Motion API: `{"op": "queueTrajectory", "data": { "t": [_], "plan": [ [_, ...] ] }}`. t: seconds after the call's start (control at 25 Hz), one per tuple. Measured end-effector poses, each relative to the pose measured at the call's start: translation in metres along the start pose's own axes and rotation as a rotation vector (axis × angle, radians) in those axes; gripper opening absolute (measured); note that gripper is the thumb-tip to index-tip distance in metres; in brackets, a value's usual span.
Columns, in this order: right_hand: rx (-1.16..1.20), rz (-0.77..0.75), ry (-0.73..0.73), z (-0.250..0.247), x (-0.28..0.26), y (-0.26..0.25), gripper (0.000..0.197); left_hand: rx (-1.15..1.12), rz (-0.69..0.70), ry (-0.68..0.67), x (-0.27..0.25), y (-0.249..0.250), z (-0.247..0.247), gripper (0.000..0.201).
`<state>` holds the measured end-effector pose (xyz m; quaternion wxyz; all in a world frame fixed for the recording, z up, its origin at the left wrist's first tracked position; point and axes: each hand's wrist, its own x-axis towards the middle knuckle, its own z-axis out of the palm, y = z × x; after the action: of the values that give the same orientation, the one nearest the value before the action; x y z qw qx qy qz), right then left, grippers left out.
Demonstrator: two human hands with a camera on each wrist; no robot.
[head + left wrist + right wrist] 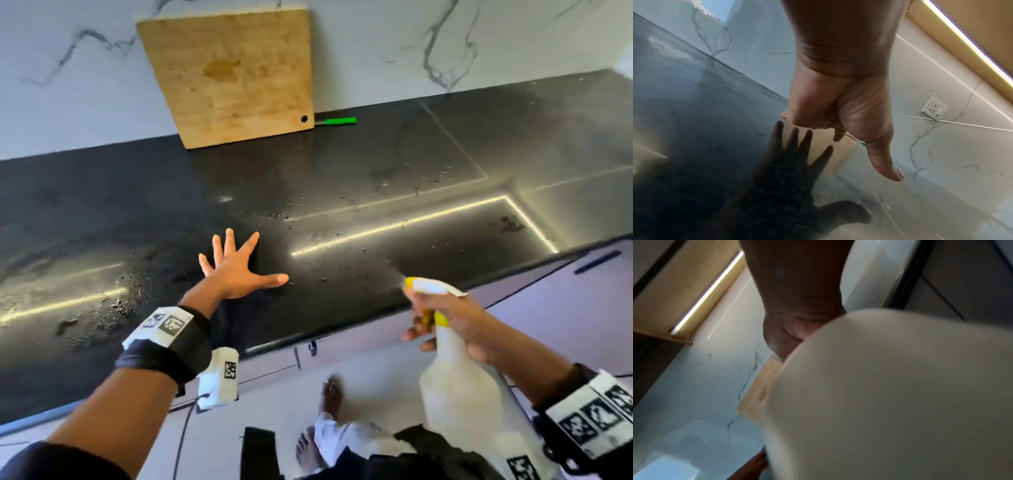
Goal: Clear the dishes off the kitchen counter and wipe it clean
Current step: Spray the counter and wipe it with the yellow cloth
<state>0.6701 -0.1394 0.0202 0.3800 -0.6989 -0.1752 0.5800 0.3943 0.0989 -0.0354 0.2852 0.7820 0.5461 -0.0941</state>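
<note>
**Spraying counter before wipe**

R hand (455, 329) is gripping spray bottle (459, 387) by the neck, fingers curling at the trigger, nozzle pointing up-left over the counter (102, 212) w/ faint mist leaving it. L hand (236, 270) is hovering flat, fingers spread, holding nothing, just left of the nozzle's line and nearer the wet patch. No dishes showing; cutting board (233, 75) is leaning on the wall, green-handled knife (337, 121) beside it. No cloth visible.

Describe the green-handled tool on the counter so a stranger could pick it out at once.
Look along the marble backsplash to the wooden cutting board leaning against it. At the board's lower right corner, the green-handled tool lies flat on the black counter, partly tucked behind the board. It is the only bright green thing there.
</note>
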Motion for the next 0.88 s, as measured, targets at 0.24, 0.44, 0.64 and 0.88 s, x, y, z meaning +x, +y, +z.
{"op": "queueTrajectory", "data": {
  "t": [0.24,0.44,0.64,0.88],
  "plan": [
    [0.120,-0.070,0.051,-0.037,0.010,-0.031,0.040,0.041,0.076,0.007,0.016,0.064,0.007,0.115],
    [0.071,-0.073,-0.099,-0.032,0.066,-0.106,0.035,0.023,-0.034,-0.048,0.052,0.090,0.006,0.129],
    [0.092,-0.128,-0.162,-0.054,0.130,-0.179,0.038,-0.006,-0.137,-0.051,0.098,0.129,-0.015,0.130],
    [-0.001,-0.061,-0.139,-0.115,0.195,-0.224,0.043,-0.046,-0.161,-0.065,0.153,0.190,-0.031,0.129]
  ]
}}
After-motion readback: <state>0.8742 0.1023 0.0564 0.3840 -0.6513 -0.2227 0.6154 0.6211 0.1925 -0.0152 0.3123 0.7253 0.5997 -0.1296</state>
